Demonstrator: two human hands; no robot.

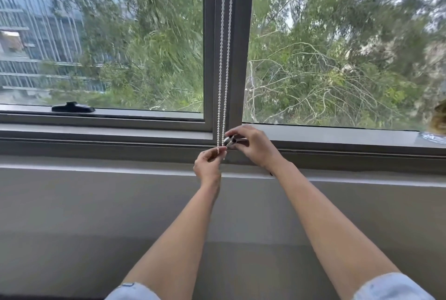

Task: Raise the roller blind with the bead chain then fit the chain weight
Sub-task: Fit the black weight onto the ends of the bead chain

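Note:
A white bead chain (224,58) hangs in two strands down the grey window mullion (241,34). My left hand (208,164) pinches the bottom of the chain loop at sill height. My right hand (253,145) holds a small shiny chain weight (228,140) against the right strand, just above my left fingers. The roller blind itself is out of view above the frame.
A black window handle (72,107) lies on the lower frame at the left. The grey sill (96,130) and a plain wall (96,203) run below. A brownish object (439,118) shows at the right edge. Trees and a building lie outside.

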